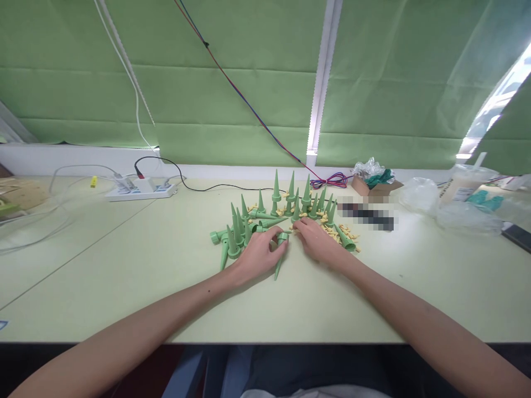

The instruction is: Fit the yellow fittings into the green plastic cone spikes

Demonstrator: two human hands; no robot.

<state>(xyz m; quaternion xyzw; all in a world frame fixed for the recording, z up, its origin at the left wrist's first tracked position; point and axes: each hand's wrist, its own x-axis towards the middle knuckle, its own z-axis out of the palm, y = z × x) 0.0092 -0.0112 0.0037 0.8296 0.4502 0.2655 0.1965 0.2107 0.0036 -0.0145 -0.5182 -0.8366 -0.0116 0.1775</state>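
In the middle of the table, my left hand [262, 251] is closed with thumb and fingers round the collar of a green plastic watering spike [279, 269]. Its pointed end slants down toward the near edge. Just to the right, my right hand [317, 240] has its fingers bent together at the edge of the pile; whatever lies under the fingertips is hidden. Around both hands are several more green spikes, some upright like this cone [276, 187], others on their sides like this one [345, 239]. Small yellow plastic pieces [332, 233] lie scattered among them.
At the back left lies a white power strip [143, 190] with plugs and cables. Behind the pile on the right are a red and blue cable coil [334, 180], a cardboard box [375, 190] and a blurred dark object [369, 214]. Farther right stands a plastic cup [462, 185] beside a phone [518, 236].
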